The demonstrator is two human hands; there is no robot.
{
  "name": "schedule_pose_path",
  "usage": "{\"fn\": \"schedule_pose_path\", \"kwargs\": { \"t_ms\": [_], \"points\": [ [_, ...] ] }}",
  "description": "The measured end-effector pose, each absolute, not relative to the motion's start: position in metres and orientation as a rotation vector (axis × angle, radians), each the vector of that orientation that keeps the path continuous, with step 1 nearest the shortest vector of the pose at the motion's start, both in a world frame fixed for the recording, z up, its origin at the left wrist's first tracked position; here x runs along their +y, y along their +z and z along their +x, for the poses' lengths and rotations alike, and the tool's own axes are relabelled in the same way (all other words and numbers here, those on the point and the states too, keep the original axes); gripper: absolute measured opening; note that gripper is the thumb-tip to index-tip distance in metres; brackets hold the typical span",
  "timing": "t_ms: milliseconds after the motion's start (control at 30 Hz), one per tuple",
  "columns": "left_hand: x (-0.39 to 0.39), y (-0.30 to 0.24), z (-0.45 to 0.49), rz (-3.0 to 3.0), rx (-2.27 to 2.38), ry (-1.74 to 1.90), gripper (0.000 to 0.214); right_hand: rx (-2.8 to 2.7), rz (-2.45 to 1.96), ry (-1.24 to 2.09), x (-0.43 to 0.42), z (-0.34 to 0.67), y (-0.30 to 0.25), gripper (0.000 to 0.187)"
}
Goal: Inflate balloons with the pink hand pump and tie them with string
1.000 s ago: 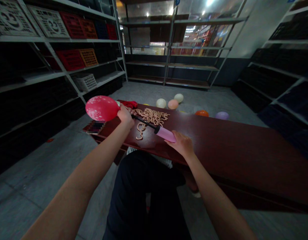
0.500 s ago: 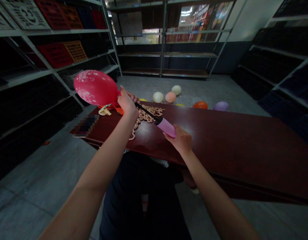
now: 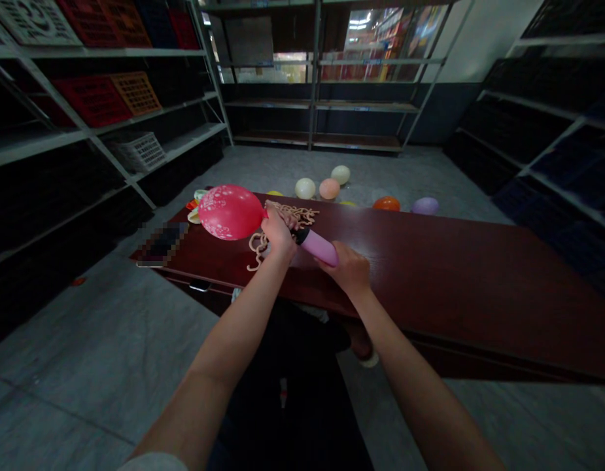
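Note:
A swollen red balloon (image 3: pixel 231 212) with white print sticks out to the left over the table. My left hand (image 3: pixel 278 234) is closed round its neck, at the black end of a hand balloon pump; the nozzle is hidden in my fingers. My right hand (image 3: pixel 350 267) grips the rear of the pump's pink barrel (image 3: pixel 322 247). Almost none of the pump's black shaft shows between the hands. A tangle of beige wavy strands (image 3: pixel 302 214) lies on the table behind my left hand. Some limp balloons (image 3: pixel 194 214) rest left of the red one.
The dark red table (image 3: pixel 430 275) spans the front. A blurred-out flat dark object (image 3: pixel 163 244) lies at its left end. Beyond it, loose balloons sit on the floor, among them orange (image 3: pixel 386 203) and purple (image 3: pixel 426 206). Racks with crates (image 3: pixel 135 91) line the left.
My left hand has come down and right with the balloon, closer to my right hand. The pump's long black shaft has slid in. The view has shifted slightly.

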State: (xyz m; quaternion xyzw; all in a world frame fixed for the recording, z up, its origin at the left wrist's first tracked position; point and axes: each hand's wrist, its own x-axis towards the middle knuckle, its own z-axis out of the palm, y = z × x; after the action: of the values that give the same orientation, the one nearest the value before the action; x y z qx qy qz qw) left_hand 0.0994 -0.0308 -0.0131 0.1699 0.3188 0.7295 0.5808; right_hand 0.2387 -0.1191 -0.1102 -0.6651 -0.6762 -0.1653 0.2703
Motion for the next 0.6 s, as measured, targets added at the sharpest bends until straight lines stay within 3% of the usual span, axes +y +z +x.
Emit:
{"fn": "schedule_pose_path", "kwargs": {
  "t_ms": [467, 600],
  "points": [
    [-0.032, -0.012, 0.067, 0.256, 0.77, 1.747, 0.048, -2.003, -1.86, -0.511, -0.143, 0.269, -0.101, 0.057],
    [-0.03, -0.014, 0.059, 0.172, 0.758, 1.725, 0.043, -2.077, -1.866, -0.561, -0.164, 0.304, -0.085, 0.048]
  ]
}}
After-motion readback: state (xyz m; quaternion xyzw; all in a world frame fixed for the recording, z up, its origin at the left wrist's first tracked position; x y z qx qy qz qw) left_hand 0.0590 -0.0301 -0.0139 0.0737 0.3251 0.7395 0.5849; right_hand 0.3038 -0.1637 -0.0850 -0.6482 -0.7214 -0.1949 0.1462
